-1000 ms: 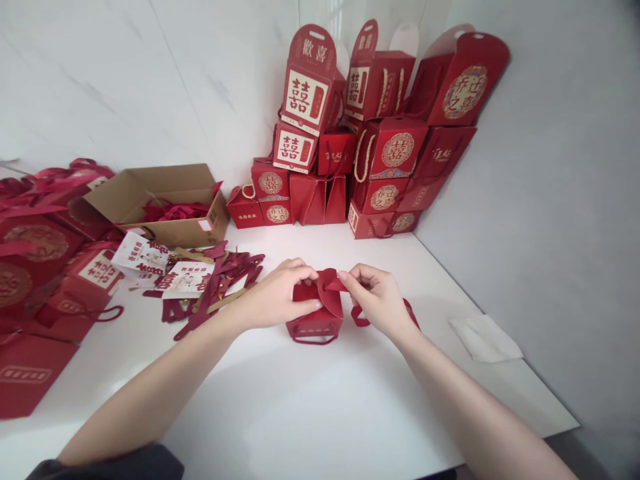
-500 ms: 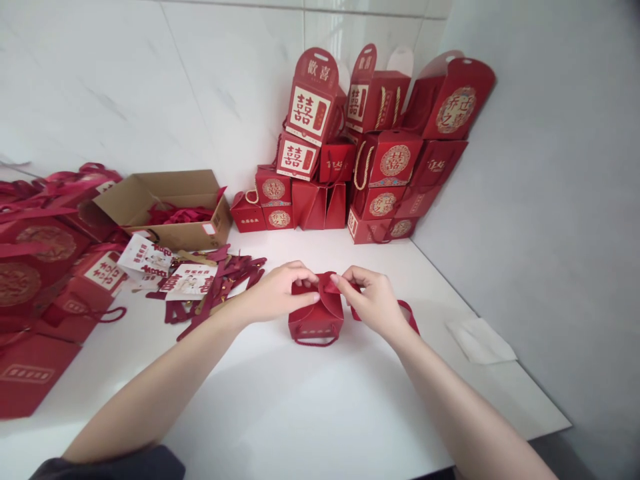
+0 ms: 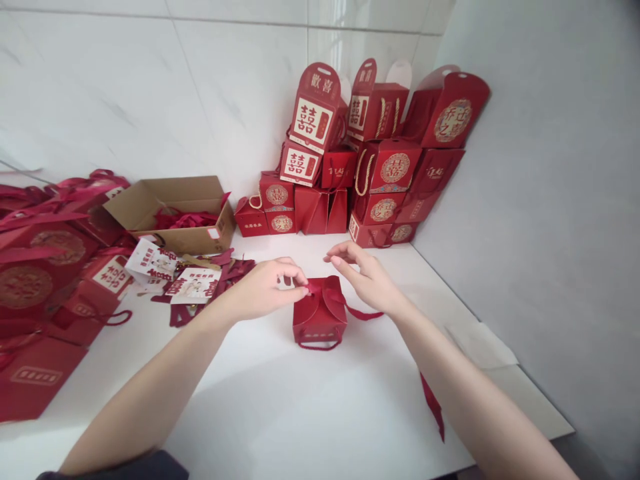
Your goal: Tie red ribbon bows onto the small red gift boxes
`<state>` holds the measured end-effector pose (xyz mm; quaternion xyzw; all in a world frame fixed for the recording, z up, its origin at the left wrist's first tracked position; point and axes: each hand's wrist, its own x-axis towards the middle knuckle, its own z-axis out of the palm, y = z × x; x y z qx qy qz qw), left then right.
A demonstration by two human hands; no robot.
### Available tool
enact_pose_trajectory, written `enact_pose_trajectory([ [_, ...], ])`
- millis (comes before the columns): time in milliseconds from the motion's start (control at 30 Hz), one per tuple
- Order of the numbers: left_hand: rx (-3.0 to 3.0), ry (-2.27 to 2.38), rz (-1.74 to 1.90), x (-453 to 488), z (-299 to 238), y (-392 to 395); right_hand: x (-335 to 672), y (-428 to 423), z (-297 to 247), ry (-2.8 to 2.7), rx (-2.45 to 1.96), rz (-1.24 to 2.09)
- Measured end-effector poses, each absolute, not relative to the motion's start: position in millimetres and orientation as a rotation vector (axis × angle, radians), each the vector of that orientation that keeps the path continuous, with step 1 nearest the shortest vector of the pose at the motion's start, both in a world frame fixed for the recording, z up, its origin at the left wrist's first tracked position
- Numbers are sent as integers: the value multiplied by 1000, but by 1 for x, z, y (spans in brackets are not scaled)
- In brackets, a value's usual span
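Observation:
A small red gift box stands on the white table, its curved top flaps folded over and a cord handle hanging at the front. A dark red ribbon runs from the top of the box to the right, passing beneath my right wrist. At the box's upper left edge, my left hand pinches part of the ribbon between thumb and fingers. My right hand hovers above and right of the box, fingers curved and slightly apart, with nothing visible in them. Another ribbon end lies beside my right forearm.
Stacked red gift boxes stand against the back wall. A cardboard box of red ribbons sits behind printed cards and a ribbon pile. More red boxes crowd the left. White paper lies near the right wall.
My right hand has let go of the ribbon at the box top and lifted up and away. The ribbon's tail now trails right. My left hand has shifted to the box's left edge.

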<state>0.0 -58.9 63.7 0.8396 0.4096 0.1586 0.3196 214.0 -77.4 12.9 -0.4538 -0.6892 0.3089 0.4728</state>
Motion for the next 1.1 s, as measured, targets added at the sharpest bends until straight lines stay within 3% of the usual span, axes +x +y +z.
enact_pose_trajectory([
  [133,2122,1217,536,-16,87,-65,206,-59,36,-1863,-947,1213],
  [267,2243,1303,539,-18,85,-74,195,-54,40,-1815,-770,1396],
  [533,2478,1435,274,4,50,-85,200,-65,44,-1599,-685,1321],
  [867,1866,1326,177,-24,66,-54,186,-62,25,-1707,-904,1301],
  [1100,1868,1261,172,-22,69,-58,175,-63,19,-1714,-833,1312],
])
